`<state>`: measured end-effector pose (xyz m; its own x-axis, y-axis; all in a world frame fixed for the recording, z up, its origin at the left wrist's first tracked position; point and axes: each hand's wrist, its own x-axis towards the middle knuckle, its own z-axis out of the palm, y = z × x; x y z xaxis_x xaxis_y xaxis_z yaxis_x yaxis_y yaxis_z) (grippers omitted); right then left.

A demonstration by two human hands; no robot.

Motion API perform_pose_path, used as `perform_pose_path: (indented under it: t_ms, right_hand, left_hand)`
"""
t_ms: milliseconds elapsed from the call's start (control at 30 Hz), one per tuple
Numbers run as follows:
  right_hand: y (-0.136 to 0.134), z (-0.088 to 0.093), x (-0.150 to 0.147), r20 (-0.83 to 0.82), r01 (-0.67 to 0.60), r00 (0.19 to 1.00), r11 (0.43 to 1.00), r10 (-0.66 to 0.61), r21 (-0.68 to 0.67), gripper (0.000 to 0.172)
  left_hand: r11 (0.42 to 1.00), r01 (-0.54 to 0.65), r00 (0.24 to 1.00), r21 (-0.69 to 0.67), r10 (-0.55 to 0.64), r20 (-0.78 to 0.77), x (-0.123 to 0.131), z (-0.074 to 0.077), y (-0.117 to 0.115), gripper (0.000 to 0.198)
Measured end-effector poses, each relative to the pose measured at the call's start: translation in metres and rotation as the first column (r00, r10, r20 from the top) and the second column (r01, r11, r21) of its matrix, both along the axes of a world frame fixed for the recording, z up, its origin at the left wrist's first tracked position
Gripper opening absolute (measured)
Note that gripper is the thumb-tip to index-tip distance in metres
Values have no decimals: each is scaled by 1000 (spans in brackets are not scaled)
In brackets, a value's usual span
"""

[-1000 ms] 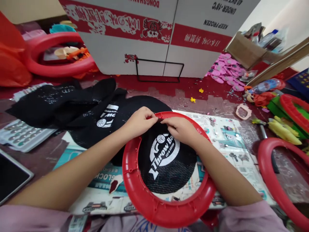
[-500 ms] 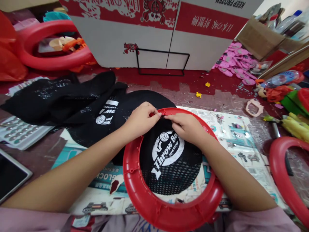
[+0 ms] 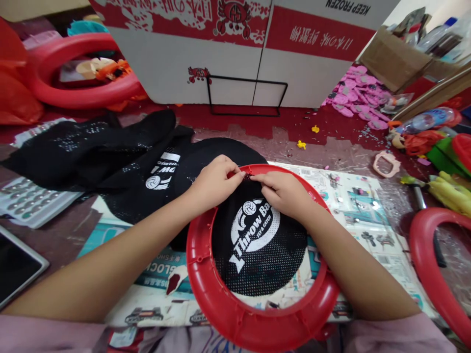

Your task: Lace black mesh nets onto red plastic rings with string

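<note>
A red plastic ring point(image 3: 203, 274) lies in front of me with its hollow, ribbed side up. Inside it is a round black mesh cloth point(image 3: 290, 262) with white "Throw Ba..." lettering. At the ring's far rim my left hand point(image 3: 217, 181) pinches the cloth's edge between thumb and fingertips. Just right of it, my right hand point(image 3: 285, 193) has its index finger stretched to the same edge, with the other fingers curled and the thumb partly hidden. The fingertips of both hands nearly meet there; the exact contact is too small to make out.
More black mesh cloths point(image 3: 128, 152) lie on the left over a white tray point(image 3: 40, 206). A dark-screened tablet point(image 3: 18, 264) is near left. Red rings stand left point(image 3: 84, 98) and right point(image 3: 423, 245). A white box point(image 3: 235, 59) stands behind, pink pieces point(image 3: 358, 95) beside it.
Both hands stay at the ring's far rim with almost the same grip. The whole view has shifted only very slightly.
</note>
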<state>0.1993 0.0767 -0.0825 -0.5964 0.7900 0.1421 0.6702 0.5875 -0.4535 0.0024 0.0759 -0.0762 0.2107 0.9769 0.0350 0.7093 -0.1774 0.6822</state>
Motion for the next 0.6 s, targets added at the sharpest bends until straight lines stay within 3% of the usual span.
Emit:
perform_pose_path:
  t_ms: [267,367,500,600]
  right_hand:
    - [-5,7,-5,198,74,977,997,-76,17,46]
    - [-4,8,-2,133,64,989,997,-69,43,39]
    - [2,11,7,-57,94,994,992,-90,83,29]
    - [6,11,9,-64,118,992,989,-113,85,29]
  left_hand:
    - [1000,-28,996,-8,28,-89,4,3,0,25]
    - [999,-4,996,36,7,-91,4,3,-1,19]
    - [944,181,983,275,-184,-16,1,1,-5,16]
    - [893,316,947,320,-319,-43,-1,-2,-7,21]
